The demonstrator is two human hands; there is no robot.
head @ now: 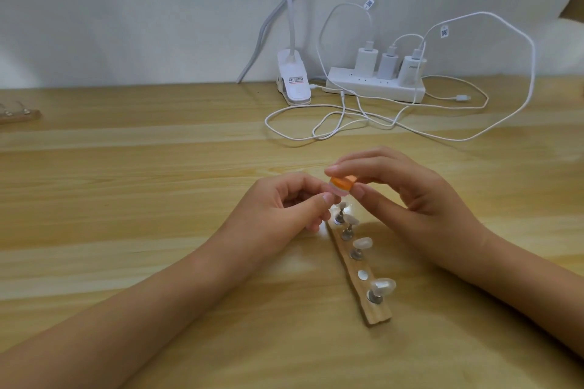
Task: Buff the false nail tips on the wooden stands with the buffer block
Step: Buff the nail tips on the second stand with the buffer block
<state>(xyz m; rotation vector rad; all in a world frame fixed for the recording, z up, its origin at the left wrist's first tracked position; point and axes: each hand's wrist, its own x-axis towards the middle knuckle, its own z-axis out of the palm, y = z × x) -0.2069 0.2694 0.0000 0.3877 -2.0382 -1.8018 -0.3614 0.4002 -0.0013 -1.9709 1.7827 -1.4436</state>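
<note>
A narrow wooden stand [376, 309] lies on the table in front of me, with several pale false nail tips on metal pegs, such as the nearest tip [383, 286]. One round magnet spot [362, 275] on the stand is bare. My right hand [407, 189] pinches a small orange buffer block [436, 184] between thumb and fingers above the stand's far end. My left hand [284, 202] pinches a small pale piece against the block's underside; it is mostly hidden by my fingertips.
A white power strip [376, 87] with three chargers sits at the back, its white cables [331, 123] looping over the table. A white clip lamp [294, 79] stands beside it. Another wooden stand [19, 115] lies at the far left edge.
</note>
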